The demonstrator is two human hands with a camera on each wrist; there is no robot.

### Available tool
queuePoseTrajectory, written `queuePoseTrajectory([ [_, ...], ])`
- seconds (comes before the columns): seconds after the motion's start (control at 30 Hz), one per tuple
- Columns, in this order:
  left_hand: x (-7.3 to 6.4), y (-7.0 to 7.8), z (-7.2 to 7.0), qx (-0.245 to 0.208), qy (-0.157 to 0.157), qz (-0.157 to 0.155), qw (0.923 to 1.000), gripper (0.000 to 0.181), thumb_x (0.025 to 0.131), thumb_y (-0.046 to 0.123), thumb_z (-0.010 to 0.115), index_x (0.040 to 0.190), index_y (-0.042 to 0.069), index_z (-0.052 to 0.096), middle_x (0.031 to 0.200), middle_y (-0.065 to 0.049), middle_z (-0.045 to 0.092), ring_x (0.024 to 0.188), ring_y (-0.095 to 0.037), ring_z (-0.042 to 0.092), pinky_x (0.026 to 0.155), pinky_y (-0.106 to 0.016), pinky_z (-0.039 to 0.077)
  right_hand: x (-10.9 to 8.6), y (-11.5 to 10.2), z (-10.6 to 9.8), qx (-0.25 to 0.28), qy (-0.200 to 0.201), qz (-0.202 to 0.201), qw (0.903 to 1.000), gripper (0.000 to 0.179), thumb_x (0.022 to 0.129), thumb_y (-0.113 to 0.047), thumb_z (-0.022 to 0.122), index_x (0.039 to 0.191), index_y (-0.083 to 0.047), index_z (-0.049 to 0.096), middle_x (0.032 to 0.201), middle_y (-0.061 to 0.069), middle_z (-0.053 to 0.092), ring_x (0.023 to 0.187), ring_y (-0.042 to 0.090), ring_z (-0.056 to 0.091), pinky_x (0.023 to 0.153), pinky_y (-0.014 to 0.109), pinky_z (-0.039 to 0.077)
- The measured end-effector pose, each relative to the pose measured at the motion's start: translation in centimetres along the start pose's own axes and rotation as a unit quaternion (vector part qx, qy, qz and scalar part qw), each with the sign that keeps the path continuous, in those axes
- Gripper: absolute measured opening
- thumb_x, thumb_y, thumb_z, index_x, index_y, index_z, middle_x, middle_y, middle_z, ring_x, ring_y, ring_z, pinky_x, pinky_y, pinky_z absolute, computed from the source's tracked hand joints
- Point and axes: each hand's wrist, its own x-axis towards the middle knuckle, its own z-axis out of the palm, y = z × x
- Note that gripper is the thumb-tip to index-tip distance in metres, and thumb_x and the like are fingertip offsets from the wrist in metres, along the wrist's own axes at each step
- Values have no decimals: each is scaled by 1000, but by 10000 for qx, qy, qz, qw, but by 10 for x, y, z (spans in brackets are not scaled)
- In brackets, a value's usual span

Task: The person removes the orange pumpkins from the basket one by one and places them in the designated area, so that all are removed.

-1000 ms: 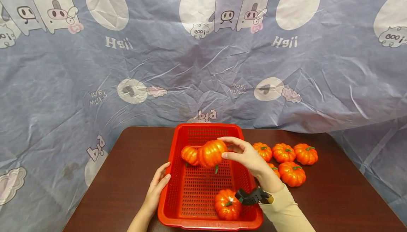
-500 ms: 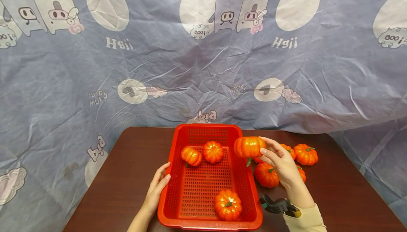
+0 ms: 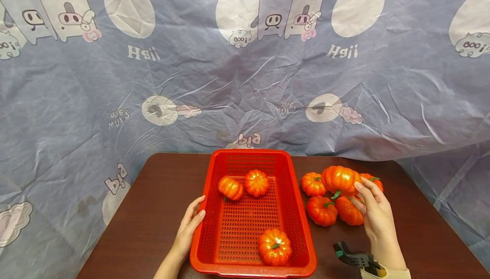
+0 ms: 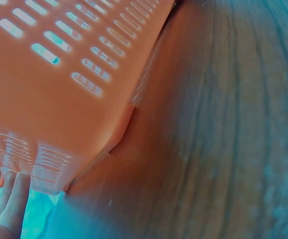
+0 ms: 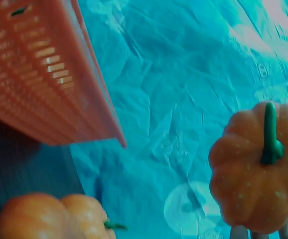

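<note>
The basket (image 3: 245, 223) stands on the table (image 3: 153, 211), three pumpkins (image 3: 274, 248) inside, more pumpkins (image 3: 321, 212) to its right, cloth (image 3: 229, 79) behind.

Ahead of me hangs a wrinkled grey-blue cloth (image 3: 237, 87), printed with cartoon pigs (image 3: 291, 13), pale ovals (image 3: 357, 7) and white "Haii" lettering (image 3: 343, 51). I face a dark brown table (image 3: 160, 202), its far edge against the cloth's lower part.

The basket (image 3: 252, 270) is open from above, with room between its back pumpkins (image 3: 257, 183) and front pumpkin (image 3: 274, 247). Its right wall (image 3: 289, 211) stands between that room and the held pumpkin (image 3: 340, 179); the left hand (image 3: 189, 223) blocks part of the left rim (image 3: 195, 241).
</note>
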Motion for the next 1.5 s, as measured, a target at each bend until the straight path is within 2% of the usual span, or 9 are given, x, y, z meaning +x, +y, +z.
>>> queuePoseTrajectory([
  [0.27,0,0,0,23,-12,-15,10000,42,99,19,42,141,17,36,145,-12,33,127,-17,35,95,-24,37,0,2,-25,540,775,-68,9955,15,93,-3,54,101,-12,63,96,-2,63,78,10,65,65,24,53],
  [0.47,0,1,0,31,-10,3,10000,42,99,19,42,141,18,36,143,-14,35,125,-21,37,95,-26,38,2,-1,-44,1027,1337,-53,9857,13,91,-1,56,99,-10,63,92,0,66,72,13,66,59,27,54],
  [0.67,-1,1,1,125,42,-29,9999,42,99,19,43,141,18,36,145,-10,32,130,-18,30,97,-22,33,6,-1,-63,1042,1978,-49,9747,11,89,-4,61,99,-9,61,91,1,64,68,12,64,55,28,54],
  [0.7,0,1,1,119,49,-37,9999,43,99,19,43,141,18,36,145,-10,32,130,-18,30,97,-22,33,7,2,-69,1042,2013,-132,9739,12,89,-4,62,100,-7,61,90,2,64,67,13,64,54,29,54],
  [0.8,0,1,1,28,30,-19,10000,42,99,19,43,141,17,36,143,-13,35,125,-21,37,95,-26,38,14,10,-90,998,2309,-16,9678,14,87,-5,64,101,-8,61,90,2,65,67,13,63,51,31,53],
  [1.0,0,0,0,-69,-46,-19,10000,43,99,20,43,141,17,35,144,-14,34,124,-23,38,94,-28,40,43,55,-173,858,2675,65,9597,31,81,-10,73,111,-11,63,97,0,64,70,13,63,49,35,53],
  [1.07,0,0,0,-37,-65,-31,10000,43,100,20,42,141,18,35,145,-13,33,127,-22,35,95,-27,39,47,63,-187,778,2836,130,9557,35,79,-12,76,112,-11,64,100,0,63,70,13,63,48,35,53],
  [1.33,0,-1,0,-52,-66,-6,10000,43,100,20,42,142,17,35,145,-12,31,127,-21,35,95,-27,39,21,28,-143,260,3101,526,9489,24,79,-12,75,101,-19,69,95,-9,62,79,5,58,50,28,49],
  [1.5,0,-1,0,-2,-23,1,10000,43,99,19,43,141,17,36,146,-10,31,129,-18,32,96,-24,36,26,41,-163,127,3078,603,9495,29,77,-9,77,102,-20,68,94,-11,64,78,3,60,51,24,50],
])
